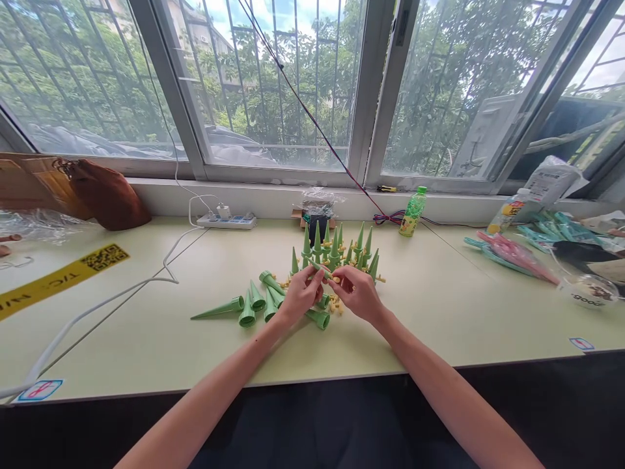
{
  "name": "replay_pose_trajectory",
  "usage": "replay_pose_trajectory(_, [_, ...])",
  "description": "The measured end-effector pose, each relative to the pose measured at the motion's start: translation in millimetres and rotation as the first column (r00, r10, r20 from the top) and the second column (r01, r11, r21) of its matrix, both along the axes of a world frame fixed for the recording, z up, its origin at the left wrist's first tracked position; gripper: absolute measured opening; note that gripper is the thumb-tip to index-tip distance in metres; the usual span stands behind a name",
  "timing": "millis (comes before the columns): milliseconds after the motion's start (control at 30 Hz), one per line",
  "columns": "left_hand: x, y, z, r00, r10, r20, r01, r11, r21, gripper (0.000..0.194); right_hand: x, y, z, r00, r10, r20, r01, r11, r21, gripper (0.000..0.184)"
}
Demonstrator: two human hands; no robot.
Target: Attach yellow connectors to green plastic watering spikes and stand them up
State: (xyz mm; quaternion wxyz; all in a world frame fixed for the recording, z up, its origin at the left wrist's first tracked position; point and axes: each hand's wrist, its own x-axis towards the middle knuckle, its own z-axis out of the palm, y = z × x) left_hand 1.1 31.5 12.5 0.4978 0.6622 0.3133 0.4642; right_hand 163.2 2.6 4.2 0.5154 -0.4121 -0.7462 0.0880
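Observation:
Over the middle of the table, my left hand (300, 293) is closed on a green plant watering spike (318, 266), held tilted. My right hand (361, 293) pinches a small yellow valve (336, 279) at the spike's side; whether it is seated in the spike I cannot tell. Just behind both hands, several green spikes with yellow valves (334, 251) stand point up in a cluster. Several loose spikes (247, 317) lie or stand beside my left hand, their wide threaded ends showing. A small heap of yellow valves (336, 305) lies below the hands, partly hidden.
A power strip (227, 221) with a white cable (105, 303) lies at the back left, near a brown pouch (110, 198). Behind the spikes stands a small box (319, 225) with clear wrap. A green bottle (413, 212) and plastic bags (520, 254) are to the right.

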Motion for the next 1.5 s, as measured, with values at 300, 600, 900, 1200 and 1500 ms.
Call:
replay_pose_trajectory(300, [-2.1,2.1,-5.1,0.998,-0.022,-0.063,0.023,1.000,0.012,0.031,-1.7,-0.3,-4.9,0.999,0.007,0.048,-0.008,1.000,0.024,0.010])
replay_pose_trajectory(600, [-2.1,2.0,-4.5,0.997,-0.016,-0.082,0.018,1.000,0.018,0.030,-2.9,0.0,-5.4,0.996,0.031,0.079,-0.035,0.999,0.040,0.011])
replay_pose_trajectory(900, [-3.9,3.8,-8.2,0.994,-0.039,-0.100,0.042,0.999,0.031,0.029,-2.0,-0.3,-5.1,0.992,0.046,0.116,-0.054,0.996,0.066,0.014])
replay_pose_trajectory(1200, [-3.5,3.5,-7.1,0.992,-0.022,-0.125,0.028,0.999,0.046,0.031,-1.5,2.1,-7.5,0.989,0.068,0.133,-0.075,0.996,0.045,0.014])
replay_pose_trajectory(1500, [-3.5,4.1,-9.0,0.994,-0.020,-0.109,0.022,1.000,0.019,0.032,-1.8,0.8,-4.7,0.986,0.067,0.153,-0.069,0.998,0.009,0.015])
